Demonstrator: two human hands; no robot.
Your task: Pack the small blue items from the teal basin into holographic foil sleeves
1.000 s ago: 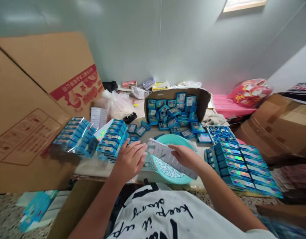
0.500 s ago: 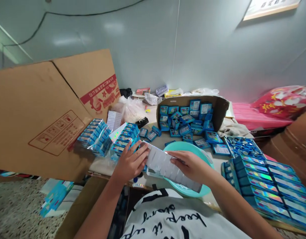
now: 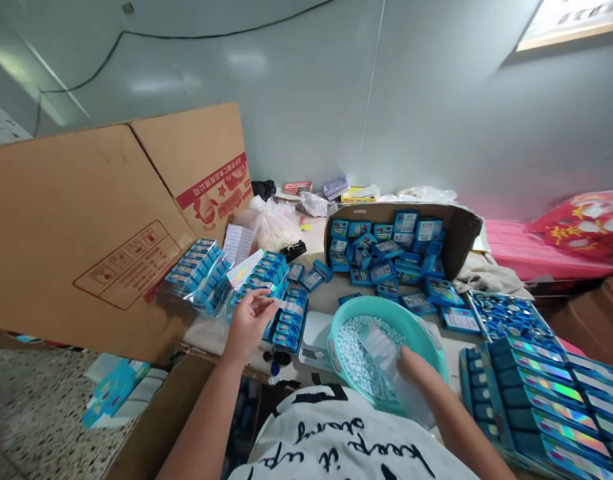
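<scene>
My left hand [image 3: 251, 323] pinches a small, thin, translucent strip [image 3: 289, 306], which looks like a sticker. The strip hangs just over a row of blue boxes [image 3: 289, 327] with round windows, in front of another block of blue boxes [image 3: 266, 273]. My right hand [image 3: 415, 371] is closed on a pale sheet [image 3: 381, 347], blurred by motion, apparently of labels. That sheet hangs above a turquoise basin [image 3: 438, 353] of small white pellets [image 3: 354, 340]. A white scale-like device [image 3: 314, 339] stands between the row of boxes and the basin.
A tall cardboard carton [image 3: 111, 200] stands at the left, with plastic-wrapped blue boxes [image 3: 199, 273] beside it. An open box [image 3: 466, 227] spills small blue boxes behind the basin. At right are a tray of small blue pieces [image 3: 506, 317] and stacked blue boxes [image 3: 546, 393].
My hands have moved apart. The sheet has left my left hand and swung down to the right in my right hand, while a thin strip shows in my left fingers. The view has shifted slightly.
</scene>
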